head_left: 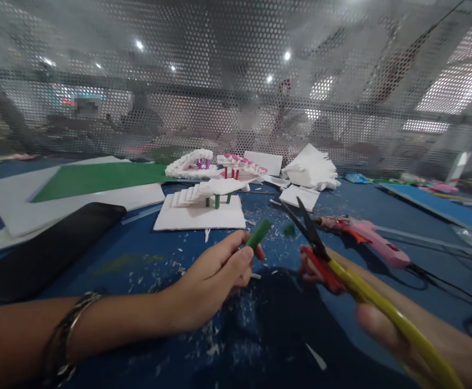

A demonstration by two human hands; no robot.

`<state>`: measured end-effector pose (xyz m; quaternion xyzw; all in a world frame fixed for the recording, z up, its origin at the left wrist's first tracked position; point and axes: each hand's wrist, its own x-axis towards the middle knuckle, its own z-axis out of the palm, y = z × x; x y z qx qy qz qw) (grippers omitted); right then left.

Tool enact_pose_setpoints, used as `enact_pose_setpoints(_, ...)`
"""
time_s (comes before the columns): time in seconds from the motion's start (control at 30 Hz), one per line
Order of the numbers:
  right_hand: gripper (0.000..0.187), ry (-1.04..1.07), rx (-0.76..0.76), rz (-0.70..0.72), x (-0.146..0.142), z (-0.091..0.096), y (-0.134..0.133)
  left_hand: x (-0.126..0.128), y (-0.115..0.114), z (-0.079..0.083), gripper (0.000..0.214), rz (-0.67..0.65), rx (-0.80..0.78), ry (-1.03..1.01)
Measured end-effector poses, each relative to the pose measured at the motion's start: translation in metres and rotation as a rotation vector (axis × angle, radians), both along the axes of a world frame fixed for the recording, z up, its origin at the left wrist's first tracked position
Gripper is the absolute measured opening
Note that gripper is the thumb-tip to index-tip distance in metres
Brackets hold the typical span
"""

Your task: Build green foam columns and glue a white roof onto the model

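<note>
Pinched between the thumb and fingers of my left hand [215, 281] is a short green rolled tube [259, 233]. My right hand [385, 329] holds scissors [353, 278] with dark blades and red and yellow handles. The blades are slightly apart and sit to the right of the tube, not touching it. A small green scrap [289, 229] lies between tube and blades. Beyond my hands stands a white foam model [199, 219] with steps and a raised platform on green posts. Behind it are a white model with purple posts [189, 163] and one with red posts [244, 166].
A pink glue gun [377, 243] with a cable lies at the right. On the left are a black flat case [53, 246], white sheets [8, 202] and a green sheet [101, 178]. Crumpled white pieces [311, 168] lie before the perforated metal screen [227, 81]. Scraps litter the blue table [138, 335].
</note>
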<state>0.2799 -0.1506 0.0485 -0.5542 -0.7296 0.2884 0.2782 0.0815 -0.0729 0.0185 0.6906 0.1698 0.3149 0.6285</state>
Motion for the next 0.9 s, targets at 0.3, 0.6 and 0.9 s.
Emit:
enact_pose_setpoints(0.3,0.058,-0.214,0.163,-0.038,-0.02,0.005,-0.001,-0.002,-0.005,0.003,0.02,-0.037,0.023,0.011)
enact_pose_setpoints(0.6,0.065,-0.275,0.147,-0.022,-0.022,0.005,-0.003,-0.002,-0.005,0.004,0.027,-0.054,0.045,0.096)
enact_pose_setpoints(0.9,0.065,-0.25,0.143,-0.018,-0.019,0.003,-0.003,-0.004,-0.001,0.0,0.027,-0.086,0.039,0.118)
